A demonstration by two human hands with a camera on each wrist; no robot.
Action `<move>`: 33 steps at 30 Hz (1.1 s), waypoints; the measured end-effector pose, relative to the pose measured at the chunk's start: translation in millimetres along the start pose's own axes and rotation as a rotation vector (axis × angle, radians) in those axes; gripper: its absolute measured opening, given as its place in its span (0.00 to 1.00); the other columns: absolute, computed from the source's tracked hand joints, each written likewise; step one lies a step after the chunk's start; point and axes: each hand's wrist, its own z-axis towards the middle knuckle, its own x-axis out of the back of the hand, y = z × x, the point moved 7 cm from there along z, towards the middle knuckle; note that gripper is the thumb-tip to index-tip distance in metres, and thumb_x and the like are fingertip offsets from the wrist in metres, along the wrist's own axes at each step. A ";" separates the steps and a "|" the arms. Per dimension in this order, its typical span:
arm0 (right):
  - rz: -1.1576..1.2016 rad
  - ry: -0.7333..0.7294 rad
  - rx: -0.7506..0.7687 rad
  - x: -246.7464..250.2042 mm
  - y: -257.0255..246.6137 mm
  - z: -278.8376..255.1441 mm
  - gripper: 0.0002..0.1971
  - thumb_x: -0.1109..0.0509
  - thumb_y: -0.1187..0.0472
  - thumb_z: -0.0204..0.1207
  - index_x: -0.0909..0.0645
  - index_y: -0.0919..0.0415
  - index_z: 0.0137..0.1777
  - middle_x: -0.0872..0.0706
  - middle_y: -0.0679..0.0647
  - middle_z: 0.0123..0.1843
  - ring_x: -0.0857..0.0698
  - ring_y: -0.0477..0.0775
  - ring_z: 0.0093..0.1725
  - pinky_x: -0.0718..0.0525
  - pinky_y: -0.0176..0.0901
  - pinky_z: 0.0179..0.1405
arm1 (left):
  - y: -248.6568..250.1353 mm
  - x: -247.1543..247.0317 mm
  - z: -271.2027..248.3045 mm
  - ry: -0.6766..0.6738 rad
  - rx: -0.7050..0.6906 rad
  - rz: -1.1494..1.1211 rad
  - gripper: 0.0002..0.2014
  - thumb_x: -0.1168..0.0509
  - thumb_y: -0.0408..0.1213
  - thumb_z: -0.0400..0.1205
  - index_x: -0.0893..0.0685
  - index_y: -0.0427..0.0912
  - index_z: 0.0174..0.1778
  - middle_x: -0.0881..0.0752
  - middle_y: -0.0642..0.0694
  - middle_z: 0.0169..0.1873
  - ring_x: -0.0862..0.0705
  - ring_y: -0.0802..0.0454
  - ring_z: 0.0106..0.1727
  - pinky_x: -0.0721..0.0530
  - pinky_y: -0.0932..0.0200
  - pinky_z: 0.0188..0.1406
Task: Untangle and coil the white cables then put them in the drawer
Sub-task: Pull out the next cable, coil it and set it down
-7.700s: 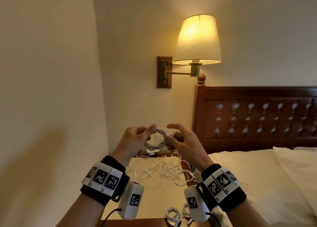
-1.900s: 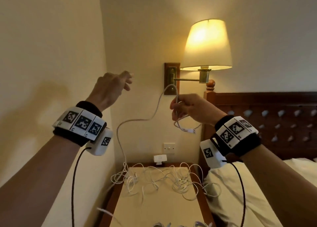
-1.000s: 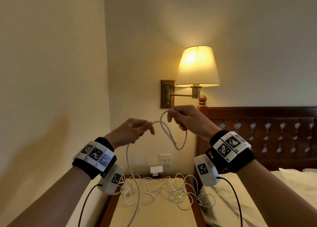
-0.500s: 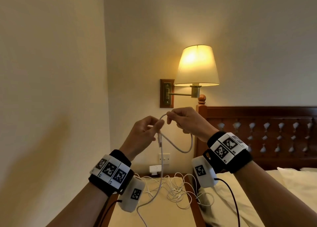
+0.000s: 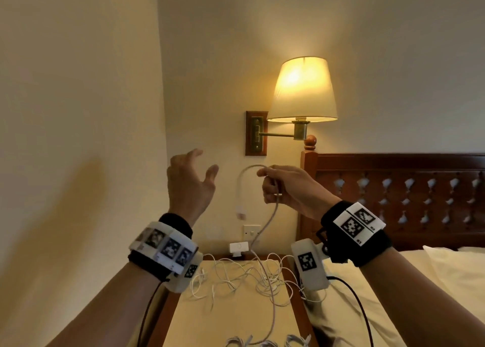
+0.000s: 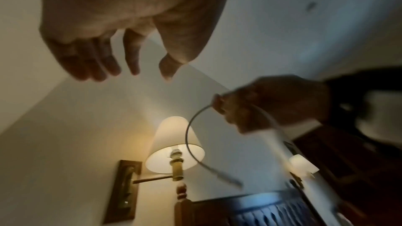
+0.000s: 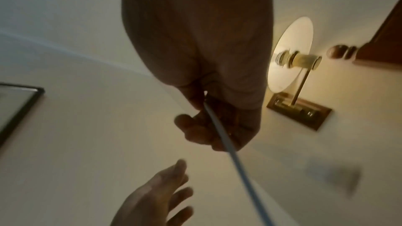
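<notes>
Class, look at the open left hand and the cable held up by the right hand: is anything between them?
Nothing visible. The left hand is open beside the cable, apart from it, with only air between. The right hand pinches the cable's top.

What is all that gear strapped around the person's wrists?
Both forearms are bare, with no sleeves. Each wrist wears a black band ringed by white tiles printed with black square code patterns. A rounded white box with its own small code mark hangs under each wrist, and a thin black cable trails back from it. The left hand and right hand are bare, without gloves or rings that I can see.
</notes>
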 end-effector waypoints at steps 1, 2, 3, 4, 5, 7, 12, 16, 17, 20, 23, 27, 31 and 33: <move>0.049 0.021 0.001 -4.5 -3.5 0.7 0.14 0.48 0.57 0.89 0.23 0.64 0.55 0.18 0.54 0.33 0.17 0.51 0.37 0.18 0.46 0.45 | 10.7 0.0 -10.1 0.046 -0.051 -0.026 0.13 0.32 0.46 0.82 0.19 0.46 0.59 0.19 0.46 0.54 0.20 0.51 0.54 0.23 0.61 0.51; 0.076 0.040 0.003 -9.2 -6.6 1.5 0.14 0.47 0.57 0.89 0.23 0.64 0.54 0.15 0.55 0.36 0.14 0.53 0.41 0.17 0.47 0.48 | 21.3 -6.2 -21.0 0.003 -0.086 -0.118 0.11 0.35 0.47 0.83 0.18 0.44 0.55 0.17 0.48 0.49 0.18 0.52 0.49 0.22 0.64 0.46; 0.072 0.063 0.009 -12.9 -9.5 2.3 0.14 0.46 0.57 0.89 0.22 0.64 0.52 0.13 0.57 0.39 0.12 0.54 0.45 0.17 0.48 0.50 | 28.6 -19.2 -30.9 -0.139 -0.056 -0.231 0.14 0.40 0.50 0.85 0.18 0.43 0.51 0.14 0.48 0.43 0.16 0.52 0.44 0.20 0.63 0.43; 0.047 0.099 0.016 -14.1 -11.5 3.3 0.14 0.46 0.57 0.89 0.22 0.65 0.51 0.12 0.57 0.41 0.12 0.55 0.48 0.16 0.49 0.52 | 32.9 -35.2 -41.3 -0.324 0.040 -0.362 0.19 0.46 0.53 0.86 0.17 0.43 0.51 0.12 0.46 0.40 0.13 0.50 0.42 0.16 0.59 0.44; 0.015 0.144 0.021 -12.8 -12.7 4.4 0.15 0.46 0.56 0.89 0.21 0.65 0.52 0.12 0.57 0.41 0.12 0.55 0.49 0.17 0.48 0.51 | 35.3 -49.1 -52.1 -0.502 0.169 -0.497 0.24 0.50 0.57 0.86 0.16 0.42 0.54 0.10 0.43 0.40 0.11 0.48 0.44 0.14 0.54 0.49; -0.001 0.201 0.013 -7.1 -14.4 4.0 0.15 0.45 0.56 0.89 0.22 0.65 0.58 0.09 0.56 0.44 0.11 0.54 0.50 0.18 0.45 0.48 | 37.5 -57.2 -64.5 -0.685 0.359 -0.693 0.27 0.50 0.59 0.85 0.18 0.39 0.58 0.08 0.39 0.43 0.09 0.46 0.48 0.15 0.48 0.57; -0.215 0.252 0.002 10.3 -15.7 -4.4 0.19 0.42 0.49 0.87 0.17 0.64 0.52 0.09 0.57 0.41 0.11 0.52 0.41 0.18 0.41 0.40 | 41.4 -45.1 -54.5 -0.677 0.189 -0.612 0.10 0.38 0.40 0.86 0.15 0.39 0.52 0.16 0.41 0.38 0.15 0.49 0.36 0.13 0.54 0.43; -0.665 0.530 0.300 29.8 -28.8 -7.5 0.10 0.37 0.55 0.85 0.17 0.57 0.59 0.17 0.51 0.51 0.18 0.48 0.51 0.21 0.37 0.47 | 38.0 -33.3 -33.1 -0.547 0.124 -0.581 0.09 0.39 0.37 0.86 0.14 0.41 0.47 0.18 0.46 0.35 0.21 0.54 0.31 0.22 0.61 0.31; -0.711 0.477 0.344 27.3 -27.9 -6.4 0.11 0.37 0.58 0.85 0.18 0.55 0.63 0.19 0.50 0.58 0.19 0.47 0.56 0.22 0.35 0.51 | 36.5 -31.3 -29.3 -0.535 0.109 -0.568 0.10 0.39 0.36 0.86 0.13 0.42 0.47 0.16 0.47 0.35 0.21 0.54 0.31 0.23 0.62 0.30; -0.635 0.204 0.325 19.6 -20.5 -3.9 0.13 0.42 0.62 0.87 0.18 0.60 0.63 0.15 0.52 0.59 0.17 0.46 0.59 0.22 0.33 0.54 | 26.2 -23.0 -15.5 -0.438 0.088 -0.535 0.10 0.38 0.35 0.86 0.12 0.43 0.44 0.14 0.48 0.34 0.21 0.56 0.29 0.23 0.60 0.30; -0.401 -0.041 0.167 12.2 -10.5 -8.8 0.14 0.44 0.62 0.87 0.16 0.67 0.54 0.15 0.56 0.38 0.14 0.52 0.38 0.13 0.42 0.46 | 11.4 -10.4 -0.3 -0.291 0.047 -0.453 0.07 0.32 0.33 0.82 0.09 0.45 0.43 0.12 0.51 0.33 0.18 0.57 0.30 0.15 0.56 0.34; -0.439 -0.039 0.075 15.6 -0.3 -10.4 0.16 0.42 0.55 0.87 0.18 0.63 0.47 0.28 0.50 0.28 0.31 0.48 0.26 0.27 0.37 0.26 | 12.4 -0.2 2.6 -0.253 -0.197 -0.155 0.05 0.25 0.34 0.76 0.07 0.44 0.45 0.09 0.55 0.35 0.14 0.68 0.35 0.18 0.75 0.42; -0.686 0.051 0.088 27.0 3.6 -8.9 0.17 0.39 0.50 0.85 0.17 0.58 0.40 0.27 0.49 0.26 0.31 0.43 0.24 0.32 0.34 0.25 | 9.4 -8.8 -5.4 -0.315 -0.319 0.044 0.04 0.24 0.38 0.75 0.08 0.46 0.43 0.11 0.56 0.36 0.17 0.70 0.35 0.24 0.77 0.38; -0.758 0.099 0.150 32.5 -0.7 -9.8 0.17 0.41 0.52 0.86 0.19 0.57 0.39 0.24 0.49 0.29 0.28 0.42 0.28 0.30 0.35 0.33 | 1.7 -16.2 -10.4 -0.362 -0.301 0.116 0.05 0.29 0.44 0.79 0.13 0.47 0.42 0.13 0.54 0.34 0.20 0.66 0.32 0.26 0.68 0.35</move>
